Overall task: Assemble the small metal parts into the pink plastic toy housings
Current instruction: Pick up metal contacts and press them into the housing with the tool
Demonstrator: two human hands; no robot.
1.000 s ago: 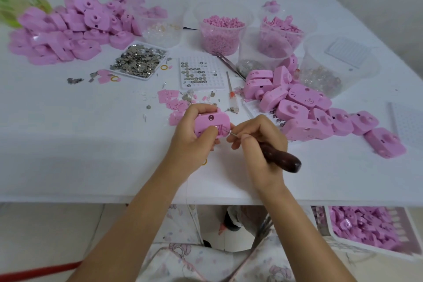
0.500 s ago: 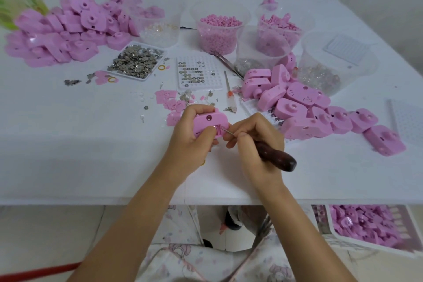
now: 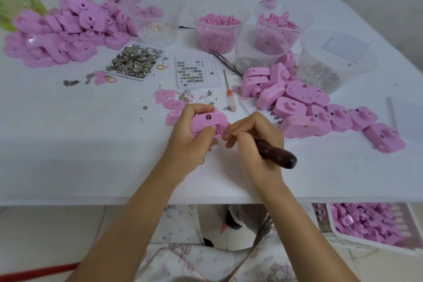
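My left hand (image 3: pixel 190 135) grips a pink plastic housing (image 3: pixel 209 121) just above the white table (image 3: pixel 80 149), its slotted side turned toward me. My right hand (image 3: pixel 254 137) holds a tool with a dark wooden handle (image 3: pixel 275 154); its thin metal tip touches the slot in the housing's lower edge. A white tray of small metal parts (image 3: pixel 135 60) lies at the back left. A white grid tray (image 3: pixel 198 72) holding round metal pieces lies behind my hands. Loose metal bits and pink plates (image 3: pixel 170 99) are scattered in front of it.
Piles of pink housings lie at the far left (image 3: pixel 61 32) and to the right (image 3: pixel 315 112). Clear tubs of pink parts (image 3: pixel 218 27) and clear pieces (image 3: pixel 332 64) stand at the back. A small screwdriver (image 3: pixel 229 91) lies by the grid tray. A bin of housings (image 3: pixel 366 222) sits under the table.
Both hands stay together on the housing with the tool tip at the slot; they have drifted slightly left in view. Nothing was let go or picked up.
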